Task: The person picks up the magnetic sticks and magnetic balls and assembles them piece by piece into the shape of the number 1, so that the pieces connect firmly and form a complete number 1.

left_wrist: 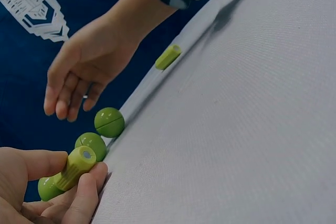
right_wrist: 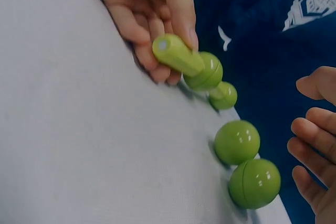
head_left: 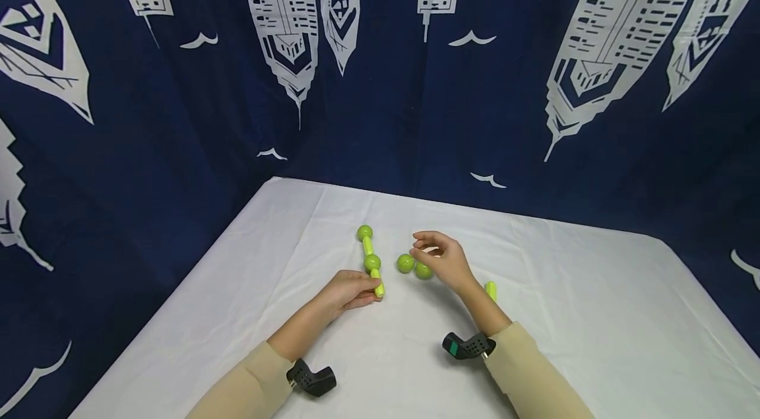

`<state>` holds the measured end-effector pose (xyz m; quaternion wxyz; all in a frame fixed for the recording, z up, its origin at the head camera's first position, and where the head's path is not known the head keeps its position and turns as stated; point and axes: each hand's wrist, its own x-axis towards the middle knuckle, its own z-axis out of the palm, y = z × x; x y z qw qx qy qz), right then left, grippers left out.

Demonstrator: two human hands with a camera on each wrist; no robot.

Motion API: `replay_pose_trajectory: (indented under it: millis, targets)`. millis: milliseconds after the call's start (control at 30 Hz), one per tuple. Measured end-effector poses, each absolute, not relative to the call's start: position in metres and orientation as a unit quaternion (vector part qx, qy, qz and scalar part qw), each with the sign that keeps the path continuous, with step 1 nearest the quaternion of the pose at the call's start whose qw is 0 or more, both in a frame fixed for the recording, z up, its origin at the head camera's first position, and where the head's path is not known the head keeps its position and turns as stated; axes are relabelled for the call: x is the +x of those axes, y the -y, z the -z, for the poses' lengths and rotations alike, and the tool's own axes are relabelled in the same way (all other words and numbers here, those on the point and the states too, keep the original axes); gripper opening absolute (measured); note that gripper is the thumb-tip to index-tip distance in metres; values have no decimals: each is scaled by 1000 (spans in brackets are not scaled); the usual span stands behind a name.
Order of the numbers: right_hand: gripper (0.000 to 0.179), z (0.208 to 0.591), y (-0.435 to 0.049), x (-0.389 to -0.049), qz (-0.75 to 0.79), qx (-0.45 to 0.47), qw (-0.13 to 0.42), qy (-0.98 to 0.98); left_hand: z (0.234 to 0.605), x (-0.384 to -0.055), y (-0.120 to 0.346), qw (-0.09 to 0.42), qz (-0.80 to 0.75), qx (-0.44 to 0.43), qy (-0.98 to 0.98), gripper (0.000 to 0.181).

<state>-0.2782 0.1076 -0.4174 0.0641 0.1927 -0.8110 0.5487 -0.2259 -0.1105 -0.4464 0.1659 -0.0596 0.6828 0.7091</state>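
Observation:
My left hand (head_left: 346, 291) pinches a yellow-green rod (head_left: 379, 287) between thumb and fingers. That rod joins a green ball (head_left: 372, 262), which leads through a second rod (head_left: 367, 246) to a far green ball (head_left: 365, 232), forming a straight chain. In the right wrist view, the held rod (right_wrist: 178, 56) shows a greyish disc at its free end. My right hand (head_left: 444, 260) hovers with relaxed fingers, holding nothing. Below its fingers, two loose green balls (head_left: 406, 263) (right_wrist: 254, 183) rest side by side on the table.
Another yellow-green rod (head_left: 491, 290) lies on the table beside my right forearm. A white cloth covers the table (head_left: 594, 300). Behind it hangs a dark blue curtain (head_left: 380, 122) printed with white buildings and birds.

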Motion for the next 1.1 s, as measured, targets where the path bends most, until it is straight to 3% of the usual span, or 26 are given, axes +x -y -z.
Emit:
replay_pose_trajectory:
  millis: [400,1100]
  targets:
    - [49,437,-110,-298,-487,195,-24,851,446,-226,111,162,-706,-57,-687,25]
    - [44,450,-103,-293,-434,210,31,876,447,-224,111,158,-707,-44,-688,25]
